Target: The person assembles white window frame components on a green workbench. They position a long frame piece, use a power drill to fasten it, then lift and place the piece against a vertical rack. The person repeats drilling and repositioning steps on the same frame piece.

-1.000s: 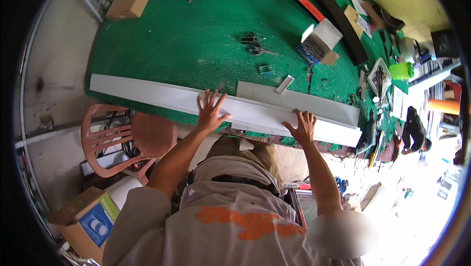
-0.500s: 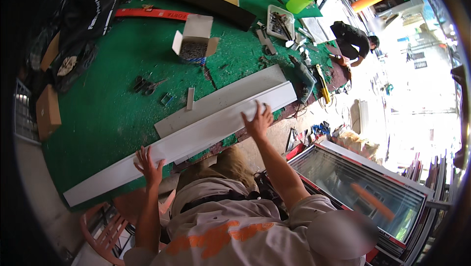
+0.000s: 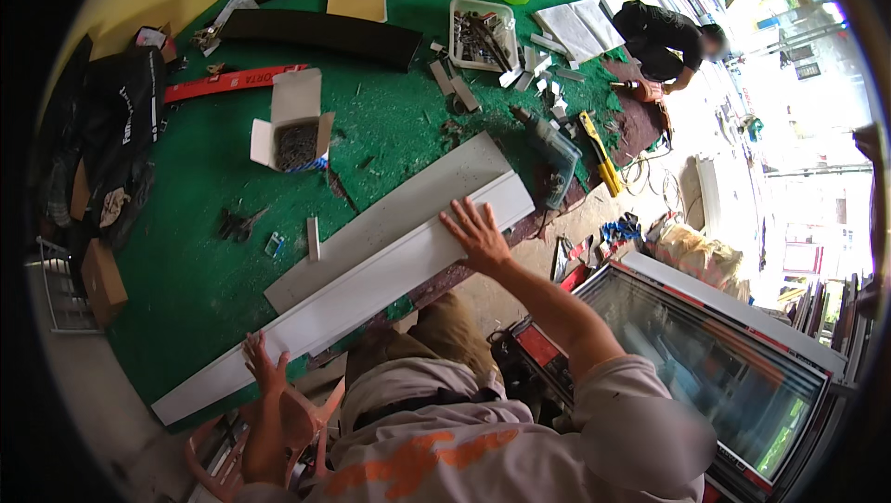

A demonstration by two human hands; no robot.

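Note:
A long white panel with a lengthwise ridge lies slantwise along the near edge of the green work table. My right hand rests flat near its right end, fingers stretched out. Close to the left end, my left hand touches the panel's near edge, its fingers apart. Behind the long panel, and partly covered by it, lies a second pale grey-white panel. A small white strip stands out from that panel's far edge.
On the green table are a box of screws, scissors, a tray of tools and a power drill. A yellow-handled tool lies by the right edge. Another person bends beyond it. A framed glass panel stands at right.
The whole view has shifted, so the table's things appear further left. My right hand now lies flatter, its fingers closer together. Both hands are still at the long white panel.

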